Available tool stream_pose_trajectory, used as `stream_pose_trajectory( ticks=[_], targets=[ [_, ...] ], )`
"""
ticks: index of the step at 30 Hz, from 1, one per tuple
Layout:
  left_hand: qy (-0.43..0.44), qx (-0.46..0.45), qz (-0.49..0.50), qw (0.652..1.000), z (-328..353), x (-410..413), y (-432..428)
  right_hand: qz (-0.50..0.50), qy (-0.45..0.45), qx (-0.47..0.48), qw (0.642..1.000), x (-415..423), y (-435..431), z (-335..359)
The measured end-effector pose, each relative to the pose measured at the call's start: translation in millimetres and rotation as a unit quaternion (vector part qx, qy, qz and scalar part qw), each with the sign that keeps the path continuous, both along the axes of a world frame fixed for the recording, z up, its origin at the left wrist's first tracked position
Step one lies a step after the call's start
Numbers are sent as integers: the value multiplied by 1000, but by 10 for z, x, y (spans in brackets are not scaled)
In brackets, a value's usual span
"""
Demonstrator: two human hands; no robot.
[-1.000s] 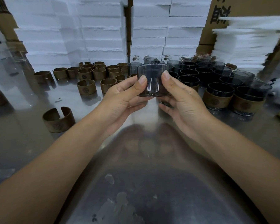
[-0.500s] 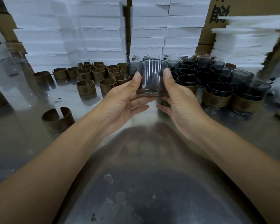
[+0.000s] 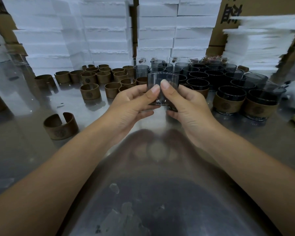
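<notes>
Nearest of all, below the grip, the steel table shows a blurred mirror image of both hands. Above it the left hand and right hand hold one smoky grey glass tumbler between them, lifted clear of the table and upright. Both thumbs press its near wall side by side, almost touching, and the curled fingers wrap under and behind it. Neither hand is slack. The tumbler is empty, and the fingers show through its wall.

Left of the grip and slightly nearer, one brown split sleeve stands alone, its gap turned away. Right of the grip stand sleeved tumblers, each grey glass sitting inside a brown band. Nothing shows inside them but the dark tint.

Beyond the grip to the left is a cluster of loose sleeves, all hollow rings standing on edge. Straight behind and to the right, bare grey tumblers are packed rim to rim. A row of clear glasses lines their back.

Farthest off, stacked white foam boxes form a wall, all closed. A pile of white foam sheets stands back right, in front of a printed cardboard carton.
</notes>
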State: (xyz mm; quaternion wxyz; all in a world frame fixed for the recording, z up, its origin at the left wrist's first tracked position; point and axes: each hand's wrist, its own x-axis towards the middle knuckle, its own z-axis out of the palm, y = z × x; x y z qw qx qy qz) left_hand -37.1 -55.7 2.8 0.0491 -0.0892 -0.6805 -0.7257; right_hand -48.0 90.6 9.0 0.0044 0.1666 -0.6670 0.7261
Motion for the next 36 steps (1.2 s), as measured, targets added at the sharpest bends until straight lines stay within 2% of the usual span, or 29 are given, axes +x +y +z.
stream_pose_trajectory(
  ticks=[5, 9, 13, 19, 22, 28, 36],
  targets=[
    [-8, 21, -32, 999, 10, 0, -37, 36, -40, -16, 998, -28, 53, 26],
    [-24, 61, -51, 997, 28, -12, -54, 60, -85, -66, 992, -60, 88, 64],
    [-34, 65, -68, 995, 16, -25, -59, 53, -73, -49, 995, -63, 93, 57],
    [-52, -5, -37, 998, 3, -31, -69, 28, -45, 44, 998, -69, 68, 15],
    [-53, -7, -11, 998, -1, -35, -77, 10, -47, 34, 998, -67, 57, 13],
    [-40, 0, -26, 999, 22, -6, -36, -27, -46, 28, 998, -48, 27, 6],
    [-34, 15, -39, 999, 28, 5, -51, 21, -66, -25, 997, -64, 81, 36]
  ],
)
